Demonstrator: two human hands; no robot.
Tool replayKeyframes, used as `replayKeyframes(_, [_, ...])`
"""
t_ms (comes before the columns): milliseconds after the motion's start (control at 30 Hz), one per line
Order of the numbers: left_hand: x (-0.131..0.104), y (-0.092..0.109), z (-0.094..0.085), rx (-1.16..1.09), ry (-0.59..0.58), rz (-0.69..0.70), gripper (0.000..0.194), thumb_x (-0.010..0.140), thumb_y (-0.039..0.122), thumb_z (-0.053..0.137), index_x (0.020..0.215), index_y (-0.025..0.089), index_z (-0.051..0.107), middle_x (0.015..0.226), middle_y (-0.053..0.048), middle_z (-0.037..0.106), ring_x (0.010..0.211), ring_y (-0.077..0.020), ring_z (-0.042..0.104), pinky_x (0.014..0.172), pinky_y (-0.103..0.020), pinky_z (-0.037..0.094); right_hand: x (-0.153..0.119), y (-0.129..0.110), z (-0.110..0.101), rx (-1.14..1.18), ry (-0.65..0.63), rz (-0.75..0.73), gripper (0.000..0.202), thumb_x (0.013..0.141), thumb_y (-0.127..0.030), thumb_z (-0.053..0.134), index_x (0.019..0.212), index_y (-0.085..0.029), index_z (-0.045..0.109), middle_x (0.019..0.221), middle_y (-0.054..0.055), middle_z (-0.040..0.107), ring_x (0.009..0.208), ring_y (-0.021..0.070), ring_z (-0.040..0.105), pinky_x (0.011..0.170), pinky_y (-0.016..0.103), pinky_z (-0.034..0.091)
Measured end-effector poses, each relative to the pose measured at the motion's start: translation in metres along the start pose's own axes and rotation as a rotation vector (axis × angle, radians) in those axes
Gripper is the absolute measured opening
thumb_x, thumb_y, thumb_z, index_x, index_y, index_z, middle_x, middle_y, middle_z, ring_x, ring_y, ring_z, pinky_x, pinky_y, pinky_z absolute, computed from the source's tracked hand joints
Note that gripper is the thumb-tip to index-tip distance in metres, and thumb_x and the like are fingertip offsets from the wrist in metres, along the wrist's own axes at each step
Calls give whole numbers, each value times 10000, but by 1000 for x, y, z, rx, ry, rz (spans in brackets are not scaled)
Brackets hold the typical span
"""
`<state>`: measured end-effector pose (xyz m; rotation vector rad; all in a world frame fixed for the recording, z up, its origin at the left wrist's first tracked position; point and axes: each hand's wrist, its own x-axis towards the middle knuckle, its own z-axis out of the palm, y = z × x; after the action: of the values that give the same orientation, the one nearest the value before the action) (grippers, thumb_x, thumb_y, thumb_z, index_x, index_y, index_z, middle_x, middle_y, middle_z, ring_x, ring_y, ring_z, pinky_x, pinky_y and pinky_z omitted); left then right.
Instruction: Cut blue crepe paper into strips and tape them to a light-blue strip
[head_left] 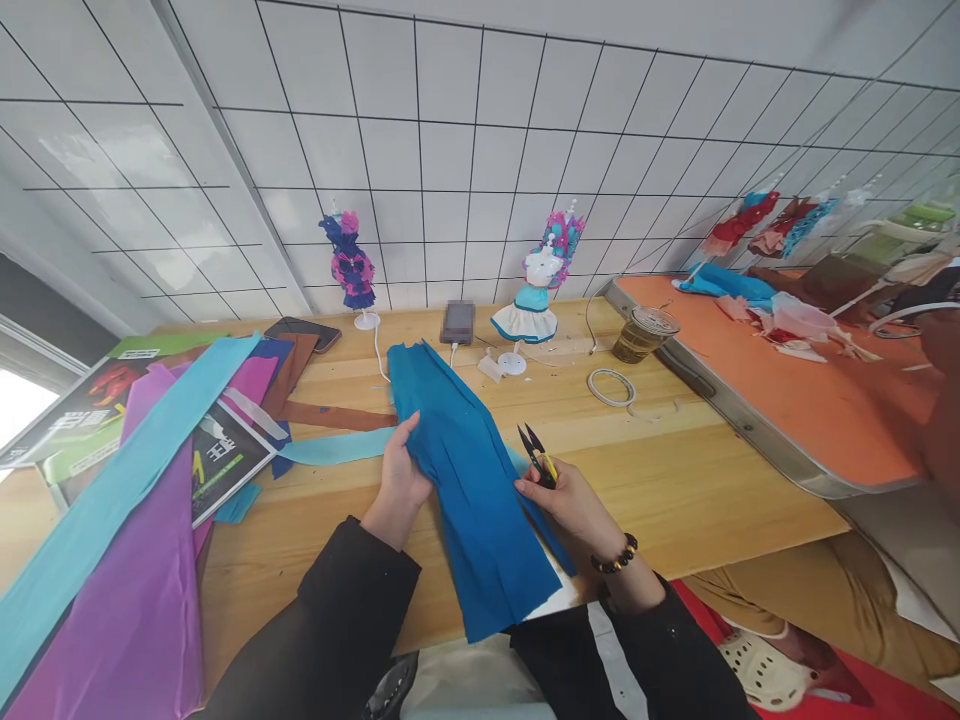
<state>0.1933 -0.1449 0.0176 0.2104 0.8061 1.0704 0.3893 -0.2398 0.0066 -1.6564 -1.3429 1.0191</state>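
Observation:
A long piece of blue fabric (480,480) hangs slantwise over the wooden table's near edge, with loose folds along its length. My left hand (405,470) grips its left edge, thumb on top and the other fingers hidden beneath. In my right hand (559,495) are black-and-yellow thread snips (538,452), blades pointing up and away from me. The fingertips of that hand also touch the fabric's right edge, where a narrow blue strip (551,540) runs alongside. Beneath the fabric, a light-blue strip (337,447) lies on the table to the left.
Purple cloth (142,570) and a turquoise strip (142,470) lie over magazines (232,465) at left. Small dressed mannequins (351,265) stand along the tiled wall. A phone (304,333), cup (645,332) and cable coil (611,387) are on the table. A person sits at right by an orange-topped table (780,390).

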Motion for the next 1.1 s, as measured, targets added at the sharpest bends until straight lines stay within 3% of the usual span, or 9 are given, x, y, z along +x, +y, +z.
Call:
replayKeyframes(133, [6,16,-6,-103,-56,110,345,756,465,531,906,169,625,867,-76,681,832,-255,635,800,-429,486,1,0,-7,-25,-20,9,244,693,-380,593,661,-190,444,627,-29,467,600,118,444,598,244,381])
replayKeyframes(333, [16,26,-16,-221,67,177,531,752,663,377,881,194,589,878,-83,660,847,-260,622,806,-460,466,4,0,-9,-38,-56,2,238,688,-381,594,677,-190,454,638,-22,502,607,122,453,583,244,382])
replayKeyframes(467, [23,31,-22,-156,-6,228,599,717,712,360,891,180,571,910,-98,627,854,-247,604,774,-418,473,8,-2,-11,-74,-95,0,231,682,-370,600,680,-190,456,635,-21,512,598,122,460,570,241,378])
replayKeyframes(567, [31,40,-29,-93,142,453,379,756,558,471,857,198,538,854,-40,590,789,-158,585,753,-320,464,11,-3,-14,-115,-113,2,210,679,-347,600,695,-188,464,612,-31,490,571,114,442,543,231,362])
replayKeyframes(700, [34,47,-32,242,329,941,217,733,307,599,930,242,535,931,-3,568,847,-113,548,799,-263,418,13,-3,-14,-165,-118,4,191,679,-322,596,702,-187,464,596,-41,464,554,104,411,519,219,338])
replayKeyframes(800, [26,36,-18,686,117,1009,174,739,272,599,910,242,603,977,-29,596,918,-155,532,888,-307,368,13,-3,-13,-175,-148,-12,177,690,-319,585,716,-185,471,630,-34,483,576,106,425,534,217,348])
replayKeyframes(867, [19,23,-3,927,-152,914,148,728,241,612,870,245,653,970,-45,620,1010,-193,498,968,-332,293,12,-4,-13,-176,-174,-24,162,697,-311,578,724,-185,479,645,-33,494,580,106,431,538,216,355])
replayKeyframes(1000, [15,-7,21,1090,-664,603,117,671,186,660,762,249,700,894,-68,656,1033,-236,481,989,-344,220,11,-5,-17,-189,-181,-39,149,684,-291,591,715,-183,492,629,-37,500,570,106,435,543,217,359])
replayKeyframes(1100, [19,-20,28,1357,-923,592,113,745,228,588,735,264,694,795,-50,639,955,-232,489,940,-378,206,12,-2,-20,-177,-145,-52,155,673,-286,601,703,-179,492,632,-35,509,579,107,446,551,217,363])
